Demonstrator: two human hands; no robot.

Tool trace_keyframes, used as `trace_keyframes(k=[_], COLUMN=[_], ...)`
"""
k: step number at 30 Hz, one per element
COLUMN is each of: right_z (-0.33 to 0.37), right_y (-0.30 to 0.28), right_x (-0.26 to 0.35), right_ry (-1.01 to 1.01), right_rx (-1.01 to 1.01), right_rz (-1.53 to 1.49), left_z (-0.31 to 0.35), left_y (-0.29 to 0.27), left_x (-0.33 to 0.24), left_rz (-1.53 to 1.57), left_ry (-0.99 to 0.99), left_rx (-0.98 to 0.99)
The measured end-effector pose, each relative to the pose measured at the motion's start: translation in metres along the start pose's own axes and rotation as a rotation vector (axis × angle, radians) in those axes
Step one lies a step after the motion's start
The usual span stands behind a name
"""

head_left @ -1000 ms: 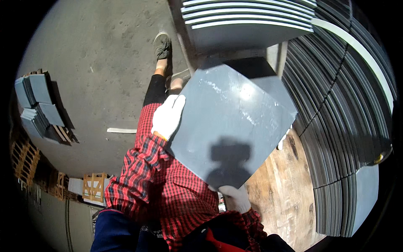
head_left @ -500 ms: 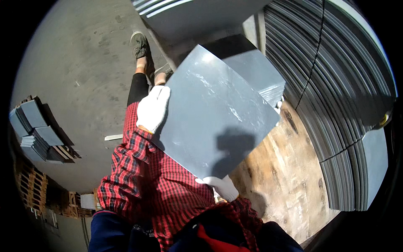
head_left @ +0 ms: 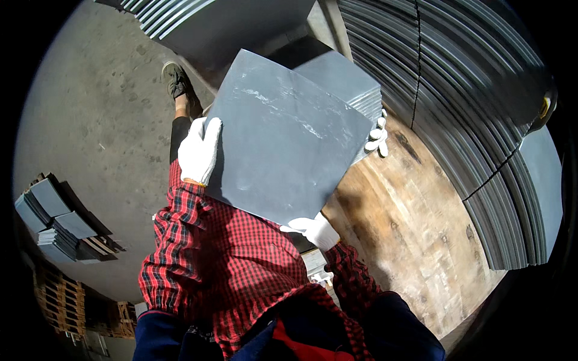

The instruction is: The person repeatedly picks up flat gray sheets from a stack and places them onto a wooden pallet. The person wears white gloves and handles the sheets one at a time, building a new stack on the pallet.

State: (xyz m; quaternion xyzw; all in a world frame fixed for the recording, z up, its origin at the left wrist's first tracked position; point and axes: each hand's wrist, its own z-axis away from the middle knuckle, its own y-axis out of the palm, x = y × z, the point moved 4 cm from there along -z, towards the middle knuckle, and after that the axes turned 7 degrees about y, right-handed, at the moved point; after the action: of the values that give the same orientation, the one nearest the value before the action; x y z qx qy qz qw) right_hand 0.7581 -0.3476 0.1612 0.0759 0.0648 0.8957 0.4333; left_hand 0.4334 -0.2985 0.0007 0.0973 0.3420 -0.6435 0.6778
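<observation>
I hold a square dark grey slate tile [head_left: 283, 132] flat in front of me with both hands, which wear white gloves. My left hand [head_left: 198, 150] grips its left edge. My right hand [head_left: 313, 230] grips its near corner from below. The tile hangs over a low stack of similar tiles [head_left: 352, 84] on a wooden pallet top [head_left: 409, 222]. Past the tile's right edge show the white-gloved fingers of another hand [head_left: 378, 135], beside that stack; whose hand it is stays hidden.
Long rows of grey tiles standing on edge [head_left: 463, 90] curve along the right and top. A concrete floor [head_left: 90, 120] lies to the left, with my shoe [head_left: 176, 81], small tile stacks [head_left: 54, 216] and stacked wooden pallets [head_left: 60, 295].
The tile has swung from a tilted pose to lie over the stack. My left hand stays on its edge, my right at its near corner. Gloved fingers have appeared at its right.
</observation>
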Motion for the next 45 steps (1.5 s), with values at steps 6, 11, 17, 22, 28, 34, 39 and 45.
trace_keyframes(k=[6, 11, 17, 22, 28, 34, 39, 45], right_z=[-0.028, 0.002, 0.040, 0.025, 0.000, -0.040, -0.034, -0.005], right_y=[-0.024, -0.024, -0.044, 0.008, -0.089, -0.181, -0.171, -0.055], right_x=[-0.083, 0.020, 0.100, 0.138, 0.180, 0.213, 0.218, 0.215], right_ry=[-0.301, -0.209, -0.562, -0.758, -0.703, -0.582, -0.586, -0.564], right_rx=[0.566, -0.218, -1.219, -0.653, -0.882, -1.072, -1.192, -0.943], right_rz=[-0.969, -0.218, 0.694, 1.391, 1.480, 1.411, 1.494, 1.646], left_z=[-0.001, 0.001, 0.003, 0.004, -0.001, 0.003, 0.000, -0.001], left_y=[0.004, 0.006, 0.009, 0.014, 0.010, 0.012, 0.012, 0.008], left_x=[-0.018, -0.008, -0.012, -0.009, -0.005, 0.001, 0.006, 0.010], left_rz=[0.086, 0.100, 0.096, 0.061, 0.032, 0.048, 0.074, 0.046], left_ry=[0.008, 0.032, 0.101, 0.122, 0.112, 0.113, 0.112, 0.064], left_rx=[0.007, 0.006, -0.011, 0.007, 0.003, -0.005, -0.004, 0.004])
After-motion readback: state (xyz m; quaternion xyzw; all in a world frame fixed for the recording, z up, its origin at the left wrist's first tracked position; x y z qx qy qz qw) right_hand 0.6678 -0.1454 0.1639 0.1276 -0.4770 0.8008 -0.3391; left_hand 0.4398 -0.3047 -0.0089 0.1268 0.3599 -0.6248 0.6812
